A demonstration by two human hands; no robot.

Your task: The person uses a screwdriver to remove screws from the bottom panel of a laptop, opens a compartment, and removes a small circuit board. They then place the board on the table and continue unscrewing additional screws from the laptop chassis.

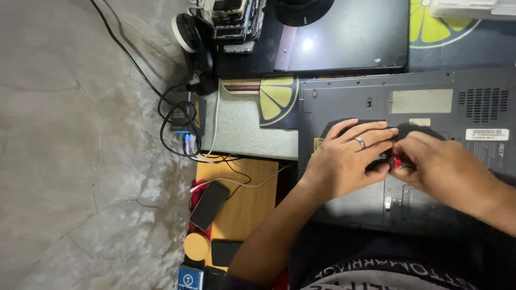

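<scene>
Down on the person's lap lies a dark grey laptop [430,107], turned upside down so that its underside faces the camera, with a vent grille near its far right corner and a pale sticker below that. Both hands meet over the middle of this underside. The left hand [346,161] rests flat on the case with its fingers stretched out and close together, a ring on one of them, the fingertips reaching toward the other hand. The right hand [443,166] has its fingers curled together around a small tool with a red handle [396,162], of which only a short red part shows between the two hands; the tip is hidden, so I cannot tell exactly where it touches the case. The hands are touching or almost touching each other at that spot.

Beyond the upside-down laptop lies a second, black laptop [349,35] with its lid shut, on a dark mat printed with yellow lemon slices [277,99]. To the left, on a small wooden board [247,198], a black phone [208,205] lies tilted with a white cable running near it. Farther up the left side sits a small black box [185,115] with black cables looped around it and a blue light at one end. The floor [70,161] beside all this is mottled grey stone.
</scene>
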